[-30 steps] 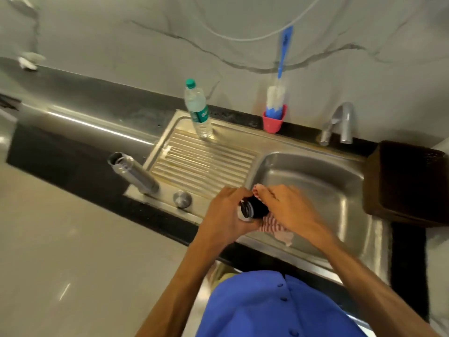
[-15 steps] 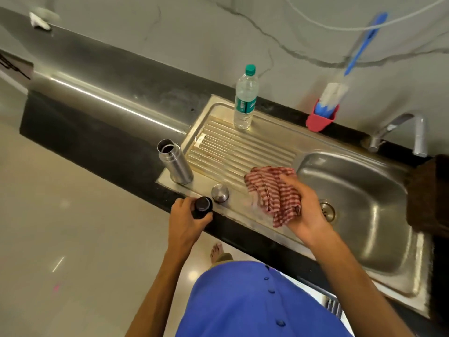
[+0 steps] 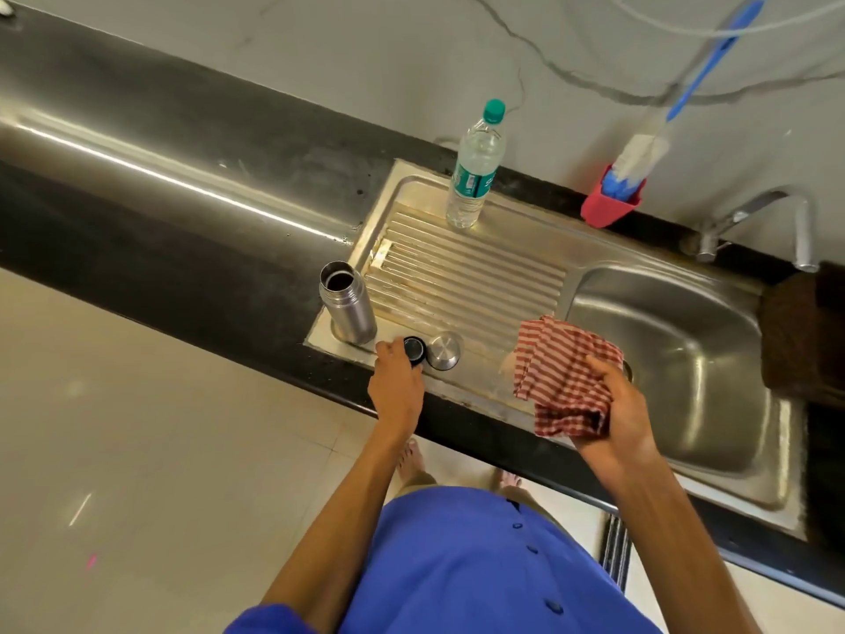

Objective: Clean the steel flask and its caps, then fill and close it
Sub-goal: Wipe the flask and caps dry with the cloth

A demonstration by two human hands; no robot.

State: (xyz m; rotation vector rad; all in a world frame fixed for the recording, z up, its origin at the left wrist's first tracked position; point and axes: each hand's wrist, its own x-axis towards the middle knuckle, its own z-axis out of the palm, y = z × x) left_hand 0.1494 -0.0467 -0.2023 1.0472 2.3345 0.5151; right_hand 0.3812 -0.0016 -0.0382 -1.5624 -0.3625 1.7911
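1. My left hand (image 3: 397,382) grips the small black inner cap (image 3: 414,349) on the sink rim, between the open upright steel flask (image 3: 346,302) and the domed steel outer cap (image 3: 444,350);
2. My right hand (image 3: 615,411) clutches the red-striped cloth (image 3: 560,375).

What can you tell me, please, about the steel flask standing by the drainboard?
The steel flask is a plain brushed-metal cylinder with a slightly narrower neck. It stands upright with no cap on, its round mouth open and dark inside. It sits on the flat front left corner of the sink unit, just left of the ribbed drainboard. Neither hand touches it; the left hand, at the small black cap, is close beside its base.
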